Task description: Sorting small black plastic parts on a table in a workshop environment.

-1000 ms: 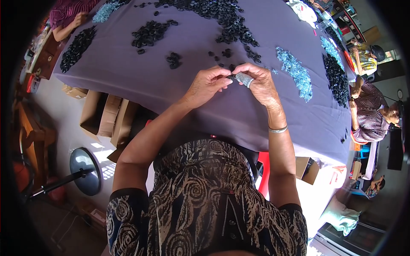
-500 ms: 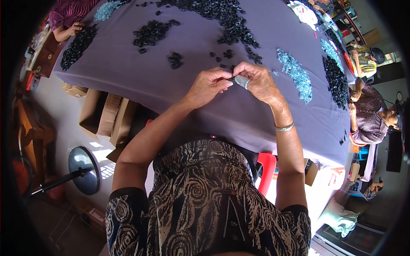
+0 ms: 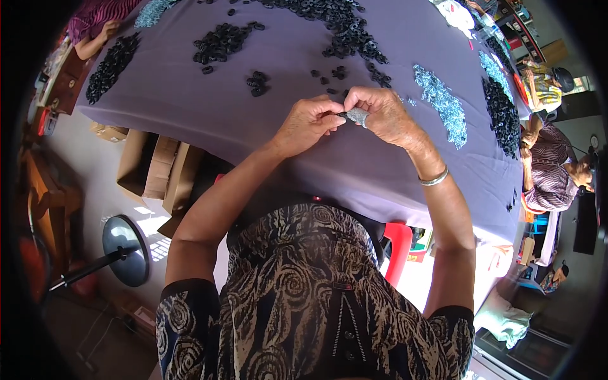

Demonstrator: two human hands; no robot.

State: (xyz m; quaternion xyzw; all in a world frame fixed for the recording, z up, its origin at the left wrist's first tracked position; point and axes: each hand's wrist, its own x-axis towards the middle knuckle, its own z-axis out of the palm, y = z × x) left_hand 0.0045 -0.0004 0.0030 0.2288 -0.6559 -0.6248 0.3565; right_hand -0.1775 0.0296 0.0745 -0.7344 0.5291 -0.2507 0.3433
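Note:
Over the near part of the cloth, my left hand [image 3: 309, 126] pinches a small black piece [image 3: 342, 115] between thumb and fingers. My right hand [image 3: 385, 118] meets it there, its fingers closed on the same piece from the other side. A grey wrap [image 3: 358, 116] covers one right finger. The piece's exact shape is mostly hidden by the fingertips. Beyond my hands lie a small cluster of black oval pieces [image 3: 257, 83] and a larger heap of black pieces [image 3: 345, 39]. To the right of my right hand spreads a pile of small clear bluish pieces [image 3: 443, 104].
A purple-grey cloth [image 3: 171, 95] covers the table. People sit at the left [image 3: 95, 31] and right [image 3: 550, 158] edges, beside more black heaps. Cardboard boxes [image 3: 161, 168] stand below on the left, near a round black base with a pole [image 3: 125, 250]. A red chair [image 3: 398, 253] shows by my right arm.
My right elbow has swung outward and its wrist has tilted. Both hands stay together at the small black piece. The whole view has shifted slightly.

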